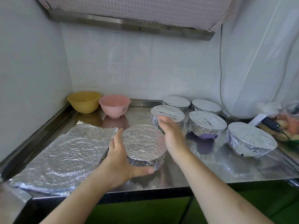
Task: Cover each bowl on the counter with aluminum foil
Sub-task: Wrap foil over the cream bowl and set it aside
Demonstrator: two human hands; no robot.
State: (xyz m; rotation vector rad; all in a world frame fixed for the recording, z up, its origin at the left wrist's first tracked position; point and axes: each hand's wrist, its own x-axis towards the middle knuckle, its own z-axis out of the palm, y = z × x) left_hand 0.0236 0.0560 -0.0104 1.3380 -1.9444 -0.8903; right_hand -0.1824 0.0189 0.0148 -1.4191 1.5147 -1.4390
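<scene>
Foil-covered bowl (144, 142) between both hands

Head view — downward, near counter (210, 167)

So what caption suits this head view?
Both hands flank a foil-covered bowl; yellow bowl and pink bowl wait uncovered.

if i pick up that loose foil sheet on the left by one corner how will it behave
The loose foil sheet will probably flop and sag, since it is thin and already crinkled all over. It looks light, so it should lift easily. It lies on another sheet, with an edge over the counter front, so dragging it may shift the one below or tear it.
</scene>
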